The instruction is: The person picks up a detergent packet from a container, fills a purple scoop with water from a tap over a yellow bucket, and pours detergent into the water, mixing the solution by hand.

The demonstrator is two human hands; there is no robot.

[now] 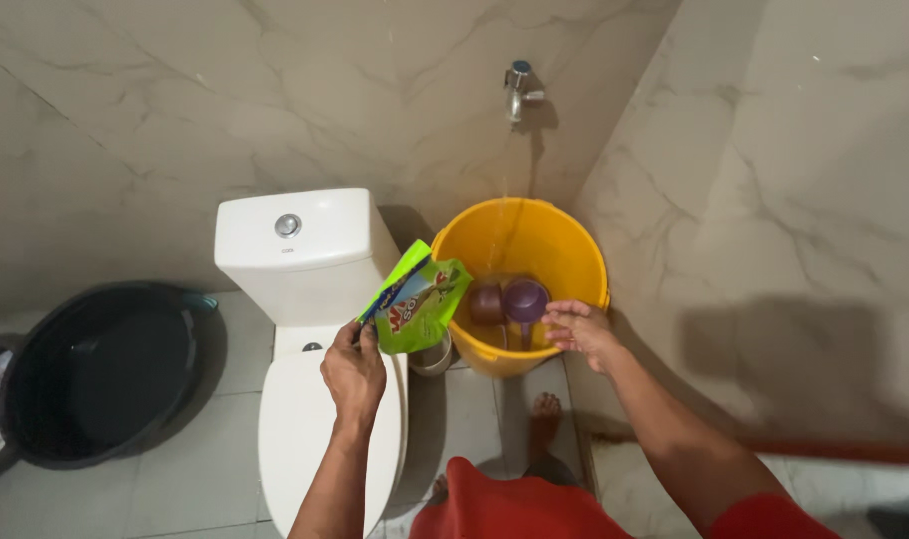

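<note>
My bare arms, red clothes, bare feet.

My left hand (353,371) and right hand (580,331) are bare: no gloves, rings, watch or bands that I can see. Both forearms are uncovered up to the bottom edge of the view, so no sleeve reaches my wrists or elbows. At the lower right corner a bit of red sleeve (769,519) shows at my upper arm. Below, in the middle, my red garment (504,504) fills the edge of the view, plain, with no print or seam I can make out. My foot (545,407) is bare, toes showing, no sandal or sock on it.
</note>
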